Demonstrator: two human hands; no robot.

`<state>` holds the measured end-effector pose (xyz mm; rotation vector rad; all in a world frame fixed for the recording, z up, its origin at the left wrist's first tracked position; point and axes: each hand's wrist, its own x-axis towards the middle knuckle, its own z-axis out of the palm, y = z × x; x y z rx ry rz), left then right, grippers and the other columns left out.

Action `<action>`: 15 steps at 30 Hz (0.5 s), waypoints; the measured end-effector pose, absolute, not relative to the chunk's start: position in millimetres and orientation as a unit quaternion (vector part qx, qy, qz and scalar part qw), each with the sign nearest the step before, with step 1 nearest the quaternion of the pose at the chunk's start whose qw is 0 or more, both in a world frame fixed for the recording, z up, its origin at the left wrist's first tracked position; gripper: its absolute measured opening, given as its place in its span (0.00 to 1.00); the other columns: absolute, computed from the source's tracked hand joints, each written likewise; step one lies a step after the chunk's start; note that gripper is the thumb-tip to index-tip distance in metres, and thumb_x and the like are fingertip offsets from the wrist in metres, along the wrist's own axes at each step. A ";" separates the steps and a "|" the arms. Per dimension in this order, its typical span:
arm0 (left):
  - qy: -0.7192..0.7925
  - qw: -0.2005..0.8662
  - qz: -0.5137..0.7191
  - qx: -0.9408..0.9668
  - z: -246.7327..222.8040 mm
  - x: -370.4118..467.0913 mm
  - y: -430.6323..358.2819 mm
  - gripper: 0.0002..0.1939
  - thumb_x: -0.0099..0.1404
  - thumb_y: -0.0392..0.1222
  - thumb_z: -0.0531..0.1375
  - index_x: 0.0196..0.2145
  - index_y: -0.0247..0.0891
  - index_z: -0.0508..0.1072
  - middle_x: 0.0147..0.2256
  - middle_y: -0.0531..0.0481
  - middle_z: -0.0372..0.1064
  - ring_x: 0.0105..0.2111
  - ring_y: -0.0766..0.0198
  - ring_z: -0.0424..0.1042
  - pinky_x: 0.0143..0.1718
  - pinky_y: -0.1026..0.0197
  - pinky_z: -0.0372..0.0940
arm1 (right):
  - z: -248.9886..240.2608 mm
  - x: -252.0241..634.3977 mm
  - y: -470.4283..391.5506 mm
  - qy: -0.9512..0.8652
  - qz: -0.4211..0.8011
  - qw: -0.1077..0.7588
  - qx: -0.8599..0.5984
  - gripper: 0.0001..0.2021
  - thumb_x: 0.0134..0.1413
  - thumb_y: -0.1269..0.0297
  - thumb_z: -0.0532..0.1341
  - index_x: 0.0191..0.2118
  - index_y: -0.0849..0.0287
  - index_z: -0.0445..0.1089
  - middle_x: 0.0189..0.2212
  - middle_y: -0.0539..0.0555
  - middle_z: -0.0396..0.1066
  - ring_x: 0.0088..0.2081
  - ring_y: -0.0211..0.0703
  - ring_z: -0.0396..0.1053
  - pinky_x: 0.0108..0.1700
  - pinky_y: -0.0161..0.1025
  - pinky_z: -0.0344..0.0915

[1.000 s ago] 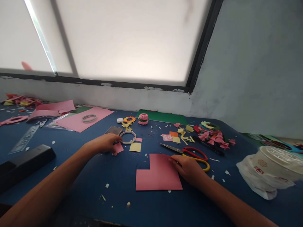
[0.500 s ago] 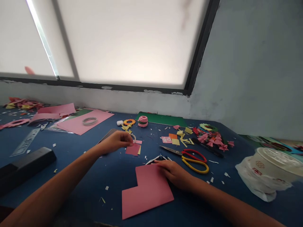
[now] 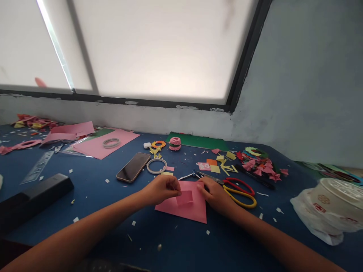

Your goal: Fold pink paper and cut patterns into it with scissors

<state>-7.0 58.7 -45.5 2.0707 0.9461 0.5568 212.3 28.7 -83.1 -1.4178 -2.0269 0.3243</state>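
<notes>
Between the fingertips of my left hand [image 3: 164, 189], closed in a pinch, is a small pink paper square [image 3: 185, 197]. It is over a larger pink paper sheet [image 3: 197, 212] on the blue table. My right hand [image 3: 217, 194] has its fingers closed on the sheet's upper right edge. Just behind that hand are scissors [image 3: 239, 192] with one red and one yellow handle. A pair of compasses [image 3: 194, 173], partly hidden, lies beyond the sheet. Small pink and yellow paper pieces [image 3: 169, 169] are near a tape roll [image 3: 157, 166].
A phone [image 3: 133, 167] lies left of the tape roll. Further left are a black stapler-like object [image 3: 36, 196] and a clear ruler [image 3: 38, 166]. A lidded tub in a plastic bag [image 3: 326, 206] stands at the right. Folded pink paper pieces [image 3: 262, 166] are piled at the back right.
My left hand has moved right and nearer me from the small papers, bringing a pink square over the sheet. The larger sheet has been turned and shifted away from me.
</notes>
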 end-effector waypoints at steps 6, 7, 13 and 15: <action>0.345 0.290 0.207 0.868 -60.7 1.2 57.2 0.02 0.54 0.35 0.58 0.27 0.34 0.71 0.27 0.51 0.70 0.28 0.68 0.67 0.30 0.67 0.60 | -84.6 210.5 18.0 -0.820 0.088 0.339 -0.453 0.13 0.50 0.63 0.60 0.43 0.58 0.67 0.38 0.56 0.71 0.40 0.45 0.68 0.41 0.41 0.65; 0.337 0.270 0.195 0.881 -61.6 1.3 56.5 0.03 0.54 0.34 0.58 0.27 0.35 0.71 0.28 0.51 0.70 0.29 0.67 0.67 0.30 0.67 0.60 | -87.4 208.9 17.2 -0.831 0.099 0.326 -0.440 0.10 0.50 0.66 0.60 0.40 0.58 0.68 0.36 0.55 0.72 0.38 0.43 0.69 0.40 0.39 0.65; 0.244 0.213 0.095 0.941 -51.7 -7.2 53.3 0.13 0.55 0.30 0.54 0.37 0.39 0.70 0.37 0.52 0.71 0.36 0.65 0.68 0.37 0.66 0.61 | -98.0 207.3 10.5 -0.887 0.041 0.315 -0.336 0.07 0.54 0.73 0.55 0.33 0.59 0.69 0.32 0.53 0.73 0.35 0.39 0.69 0.38 0.35 0.65; 0.208 0.208 0.084 0.952 -48.9 -10.4 53.3 0.14 0.55 0.28 0.53 0.37 0.39 0.70 0.38 0.51 0.70 0.37 0.65 0.68 0.38 0.66 0.61 | -96.1 207.2 7.2 -0.902 0.011 0.307 -0.304 0.07 0.55 0.73 0.53 0.34 0.60 0.69 0.33 0.54 0.72 0.35 0.39 0.69 0.37 0.35 0.65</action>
